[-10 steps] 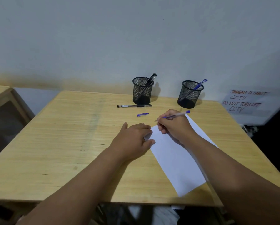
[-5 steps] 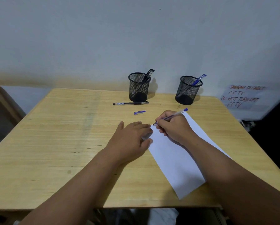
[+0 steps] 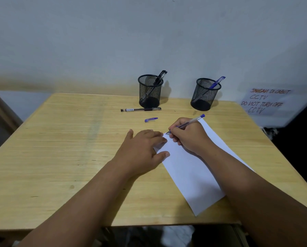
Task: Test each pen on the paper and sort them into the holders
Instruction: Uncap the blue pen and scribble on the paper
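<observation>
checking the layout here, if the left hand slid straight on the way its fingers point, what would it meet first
The left hand lies flat with its fingers pointing right, already on the paper's near edge. Going straight on, it would most likely meet the right hand holding the blue pen, just past its fingertips.

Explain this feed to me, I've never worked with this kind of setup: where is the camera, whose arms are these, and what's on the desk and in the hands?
There is no machine here. The one camera is worn on a person's head, looking forward and down, so the arms are that person's own. The right hand grips a blue pen with its tip at the far corner of the white paper. The left hand rests flat, its fingers on the paper's edge. On the wooden table lie a blue cap and a black pen. Two black mesh holders stand at the back: the left holder has black pens, the right holder a blue one. Whether ink has marked the paper is not visible.
</observation>
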